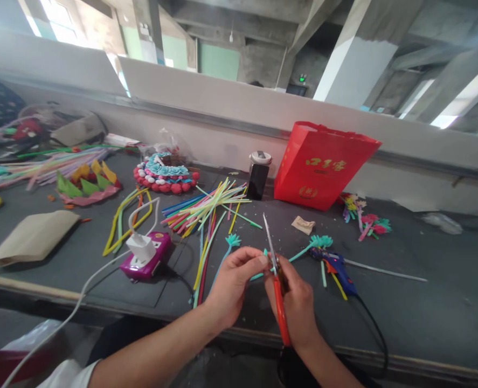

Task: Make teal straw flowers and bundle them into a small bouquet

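At lower centre, we are pinching one green piece point(265, 252) in our left hand point(235, 281) and gripping one pair of scissors point(279, 304) in our right hand point(298, 308).

a red bag point(319, 180) stands near an upright black phone point(257, 182).

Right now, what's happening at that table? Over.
Right hand: holding orange-handled scissors. Left hand: pinching small teal piece beside blades. Glue gun lying off to the right.
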